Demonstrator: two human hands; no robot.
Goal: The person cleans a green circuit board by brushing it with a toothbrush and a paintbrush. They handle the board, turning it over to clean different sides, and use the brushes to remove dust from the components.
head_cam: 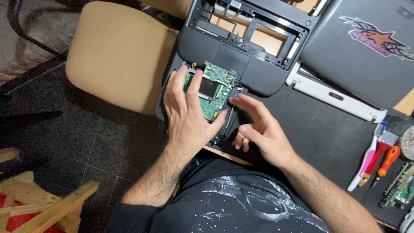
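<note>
Under left hand (188, 113) grip: green circuit board (212, 89).

I'm at a makeshift repair bench, likely at home: a dark desk (327, 142) strewn with opened laptop shells (241, 47), screwdrivers (384, 166) and a loose circuit board (399, 187), a tan chair (116, 56) on dark floor tiles (99, 151).

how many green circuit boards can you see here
2: one green circuit board lies under the left hand in the open laptop base; a second board sits at the desk's right edge, partly cut off. Others may be hidden.
</note>
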